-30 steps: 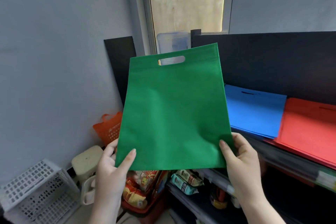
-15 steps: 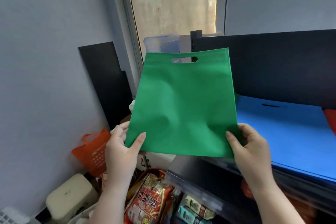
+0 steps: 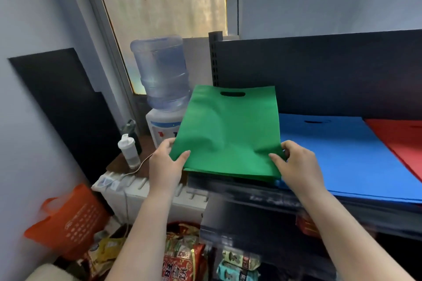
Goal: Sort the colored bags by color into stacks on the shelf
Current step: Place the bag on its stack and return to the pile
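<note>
Fingers of the left hand [image 3: 165, 165] and right hand [image 3: 294, 163] pinch the near corners of a green bag [image 3: 228, 134], held low over the shelf's [image 3: 262, 196] left front edge, beside the blue stack [image 3: 342, 155]. It likely needs lowering flat next.

The flat green non-woven bag [image 3: 228, 134] lies at the left end of the dark metal shelf [image 3: 262, 196]. Right of it sits the blue bag stack [image 3: 342, 155], then the red bag stack [image 3: 402, 137]. The clear water-cooler bottle [image 3: 162, 73] stands left, behind.
</note>
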`<control>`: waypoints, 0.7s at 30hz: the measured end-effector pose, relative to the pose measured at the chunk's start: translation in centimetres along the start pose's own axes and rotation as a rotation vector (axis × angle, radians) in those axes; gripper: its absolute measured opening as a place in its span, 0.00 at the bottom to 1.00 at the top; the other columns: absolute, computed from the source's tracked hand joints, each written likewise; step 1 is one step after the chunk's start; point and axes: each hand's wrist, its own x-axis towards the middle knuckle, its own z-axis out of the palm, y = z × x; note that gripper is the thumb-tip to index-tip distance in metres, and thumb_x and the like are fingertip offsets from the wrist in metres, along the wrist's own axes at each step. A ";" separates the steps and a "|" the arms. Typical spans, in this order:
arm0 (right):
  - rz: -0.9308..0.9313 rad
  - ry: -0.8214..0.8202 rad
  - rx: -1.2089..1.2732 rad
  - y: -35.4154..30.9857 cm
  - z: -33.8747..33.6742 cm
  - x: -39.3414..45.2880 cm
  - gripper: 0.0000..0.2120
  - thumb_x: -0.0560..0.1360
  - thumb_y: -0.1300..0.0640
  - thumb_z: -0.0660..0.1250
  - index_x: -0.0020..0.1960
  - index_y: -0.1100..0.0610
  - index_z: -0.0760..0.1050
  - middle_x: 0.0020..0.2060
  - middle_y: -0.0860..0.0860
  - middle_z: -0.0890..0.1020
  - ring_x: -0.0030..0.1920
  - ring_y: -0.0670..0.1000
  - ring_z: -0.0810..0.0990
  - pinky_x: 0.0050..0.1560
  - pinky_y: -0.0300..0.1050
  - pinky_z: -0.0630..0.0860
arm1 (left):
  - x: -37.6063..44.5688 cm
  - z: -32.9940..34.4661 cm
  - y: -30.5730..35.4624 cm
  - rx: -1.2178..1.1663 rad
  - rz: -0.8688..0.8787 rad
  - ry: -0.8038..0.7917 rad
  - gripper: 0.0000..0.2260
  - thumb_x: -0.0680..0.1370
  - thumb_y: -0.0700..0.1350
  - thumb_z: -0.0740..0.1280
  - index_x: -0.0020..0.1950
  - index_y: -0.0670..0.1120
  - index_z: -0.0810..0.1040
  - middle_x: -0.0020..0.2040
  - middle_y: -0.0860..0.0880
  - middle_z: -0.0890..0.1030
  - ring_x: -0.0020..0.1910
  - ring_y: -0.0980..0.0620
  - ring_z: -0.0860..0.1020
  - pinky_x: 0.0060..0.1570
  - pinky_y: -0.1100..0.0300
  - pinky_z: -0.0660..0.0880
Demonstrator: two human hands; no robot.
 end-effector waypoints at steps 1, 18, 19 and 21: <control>0.030 -0.012 -0.045 -0.1 0.4 0.0 0.16 0.76 0.51 0.68 0.58 0.60 0.75 0.45 0.54 0.80 0.47 0.56 0.77 0.39 0.45 0.68 | 0.4 0.4 -0.5 0.017 -0.002 -0.030 0.17 0.72 0.41 0.73 0.59 0.40 0.76 0.55 0.43 0.82 0.55 0.45 0.79 0.55 0.53 0.75; 0.026 0.085 -0.422 0.2 -0.1 0.0 0.20 0.78 0.43 0.59 0.65 0.53 0.70 0.54 0.48 0.78 0.52 0.53 0.77 0.38 0.43 0.65 | 3.0 3.5 0.9 0.522 0.313 -0.204 0.20 0.78 0.54 0.63 0.68 0.47 0.71 0.62 0.47 0.76 0.61 0.46 0.71 0.58 0.52 0.65; 0.028 0.099 -0.452 0.4 -1.0 0.1 0.20 0.78 0.42 0.59 0.65 0.53 0.70 0.54 0.48 0.78 0.52 0.53 0.77 0.38 0.43 0.65 | 3.1 4.2 2.1 0.519 0.360 -0.231 0.21 0.78 0.54 0.62 0.68 0.47 0.71 0.63 0.48 0.76 0.62 0.46 0.72 0.58 0.53 0.64; 0.064 0.118 -0.521 1.1 -3.3 0.2 0.20 0.78 0.41 0.59 0.64 0.53 0.70 0.54 0.49 0.78 0.52 0.54 0.78 0.38 0.43 0.65 | 3.0 5.9 4.6 0.498 0.454 -0.284 0.21 0.79 0.55 0.61 0.70 0.47 0.69 0.64 0.48 0.75 0.62 0.47 0.71 0.59 0.53 0.64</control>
